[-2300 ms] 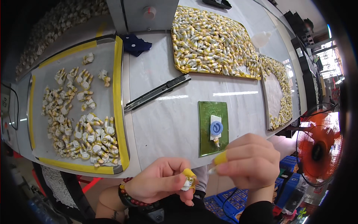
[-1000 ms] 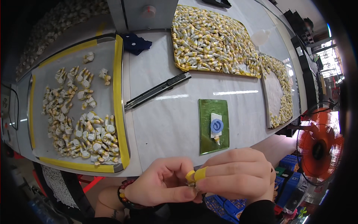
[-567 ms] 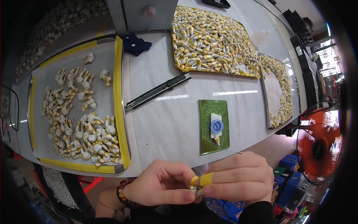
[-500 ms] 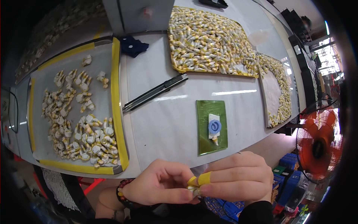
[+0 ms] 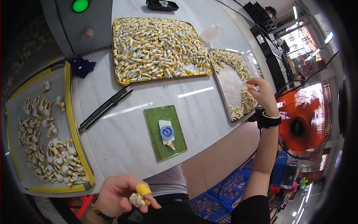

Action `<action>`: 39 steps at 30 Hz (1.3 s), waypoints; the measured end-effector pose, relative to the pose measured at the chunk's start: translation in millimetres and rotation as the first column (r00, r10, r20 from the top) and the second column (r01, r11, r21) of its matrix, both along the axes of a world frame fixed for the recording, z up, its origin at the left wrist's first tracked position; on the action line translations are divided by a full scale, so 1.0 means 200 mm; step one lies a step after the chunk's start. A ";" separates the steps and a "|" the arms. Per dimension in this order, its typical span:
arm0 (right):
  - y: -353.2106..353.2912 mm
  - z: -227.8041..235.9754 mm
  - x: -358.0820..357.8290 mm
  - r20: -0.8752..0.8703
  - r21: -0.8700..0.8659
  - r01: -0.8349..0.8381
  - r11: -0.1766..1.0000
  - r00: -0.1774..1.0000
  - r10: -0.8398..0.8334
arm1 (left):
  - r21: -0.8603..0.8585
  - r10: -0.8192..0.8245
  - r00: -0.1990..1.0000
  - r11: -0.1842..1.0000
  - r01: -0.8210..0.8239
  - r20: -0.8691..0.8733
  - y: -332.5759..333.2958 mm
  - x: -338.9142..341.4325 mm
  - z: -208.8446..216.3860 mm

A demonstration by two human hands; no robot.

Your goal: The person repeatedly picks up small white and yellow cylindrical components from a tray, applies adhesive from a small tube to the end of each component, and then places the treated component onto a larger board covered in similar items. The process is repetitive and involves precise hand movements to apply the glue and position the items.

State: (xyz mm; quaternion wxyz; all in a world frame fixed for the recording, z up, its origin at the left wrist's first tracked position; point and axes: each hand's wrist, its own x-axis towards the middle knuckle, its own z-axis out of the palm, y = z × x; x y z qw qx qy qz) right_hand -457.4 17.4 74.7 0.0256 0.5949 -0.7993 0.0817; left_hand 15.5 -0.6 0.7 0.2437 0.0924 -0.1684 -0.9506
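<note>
My left hand (image 5: 121, 196), near the table's front edge, has its fingers curled around a small white-and-yellow molded piece (image 5: 137, 200). A yellow band (image 5: 143, 189) wraps one of its fingers. Out to the right, my right hand (image 5: 263, 95) is over the right tray (image 5: 229, 87), its fingertips pinching a small piece (image 5: 250, 86) among similar slim white-and-yellow pieces. Between the hands lies a green mat (image 5: 151, 115). On it are a white square (image 5: 162, 123) with a round blue disc (image 5: 166, 132) on top and one slim piece (image 5: 170, 145) beside it.
A large tray of slim pieces (image 5: 160, 50) fills the back. At left, a yellow-edged tray (image 5: 87, 164) holds clustered white pieces (image 5: 61, 160). A long dark tool (image 5: 106, 108) and dark blue cloth (image 5: 82, 67) lie between. An orange fan (image 5: 298, 127) stands beyond my right arm.
My hands were together at the front edge around a small piece. The right has moved out to the right tray; the left keeps a piece. The view has shifted right.
</note>
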 end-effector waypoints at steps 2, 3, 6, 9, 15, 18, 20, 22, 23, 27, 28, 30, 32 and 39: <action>0.00 -0.08 -0.06 -0.016 0.061 0.049 0.997 0.999 -0.048 | -0.003 -0.033 0.999 0.999 0.032 -0.016 0.00 0.02 0.00; 0.01 -0.10 -0.08 0.013 0.064 0.041 0.997 0.999 -0.042 | -0.018 -0.032 0.999 0.999 0.032 -0.013 0.00 0.01 0.00; 0.01 -0.15 -0.01 0.046 0.012 0.016 1.000 0.999 -0.017 | -0.044 -0.016 1.000 0.999 0.016 0.005 0.00 0.01 0.00; 0.00 -0.17 -0.01 0.010 -0.024 -0.031 0.999 0.999 0.031 | -0.023 0.000 1.000 1.000 0.000 -0.020 0.00 0.00 0.00; -0.02 -0.14 0.07 -0.023 -0.164 -0.048 0.985 0.999 0.045 | -0.030 0.015 0.998 0.999 -0.016 -0.056 0.00 -0.01 -0.01; -0.05 -0.05 0.36 0.166 -0.273 -0.136 0.952 0.968 0.186 | -0.027 0.002 0.999 1.000 -0.003 -0.049 0.00 0.00 -0.02; -0.07 0.00 0.58 0.229 -0.299 -0.313 0.901 0.893 0.386 | -0.028 0.005 0.999 1.000 -0.006 -0.049 -0.01 0.01 -0.03; -0.06 0.01 0.79 0.341 -0.295 -0.439 0.849 0.781 0.523 | -0.027 0.026 0.999 0.999 -0.027 -0.045 0.00 0.01 -0.03; -0.04 0.01 0.86 0.383 -0.295 -0.501 0.814 0.718 0.581 | -0.030 0.024 0.998 0.999 -0.026 -0.055 0.00 0.02 -0.03; -0.05 -0.03 1.04 0.308 -0.205 -0.651 0.731 0.666 0.680 | -0.006 0.012 0.995 1.000 -0.013 -0.095 0.00 0.03 -0.03; -0.06 -0.05 1.05 0.311 -0.185 -0.661 0.727 0.662 0.682 | 0.009 0.008 0.995 1.000 -0.007 -0.102 0.00 0.03 -0.02; -0.08 -0.07 1.05 0.331 -0.110 -0.659 0.744 0.681 0.653 | 0.021 0.000 0.991 1.000 0.003 -0.132 -0.01 0.03 -0.02; -0.09 -0.07 1.06 0.329 -0.085 -0.667 0.740 0.683 0.653 | 0.007 0.024 0.996 1.000 -0.024 -0.087 0.00 0.03 -0.02; -0.10 -0.10 1.05 0.139 -0.026 -0.754 0.656 0.647 0.749 | 0.059 0.019 0.979 0.998 -0.007 -0.204 0.00 0.04 -0.05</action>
